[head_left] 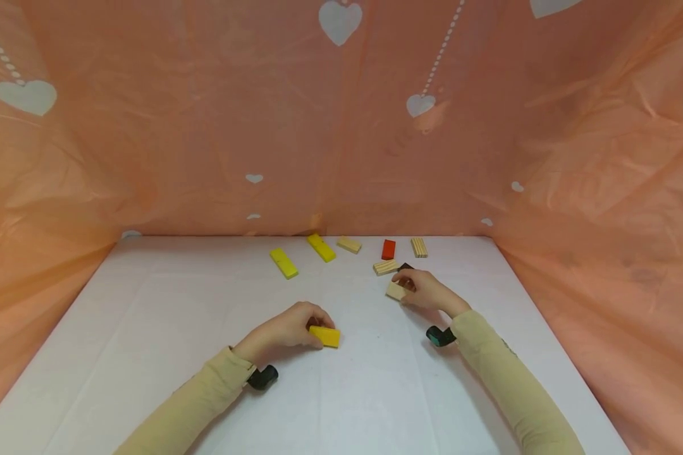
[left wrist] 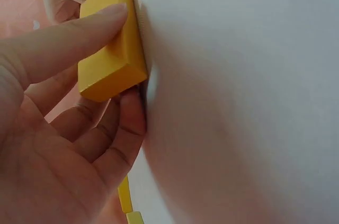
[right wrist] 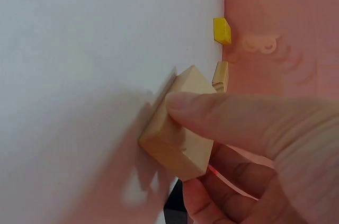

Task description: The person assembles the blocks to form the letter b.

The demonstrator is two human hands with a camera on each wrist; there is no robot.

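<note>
My left hand pinches a yellow rectangular block near the middle of the white table. In the left wrist view, the thumb lies across the block's broad face and fingers curl behind it, close over the tabletop. Farther back and to the right, my right hand grips a plain wooden block between thumb and fingers. The right wrist view shows this wooden block tilted, one long edge right at the table. A black block sits just behind the right hand, partly hidden by it.
Near the table's back edge lie yellow blocks, a wooden block, a red block and a striped wooden block. Another striped block is just beyond the right hand. An orange sheet with white hearts encloses the back and sides.
</note>
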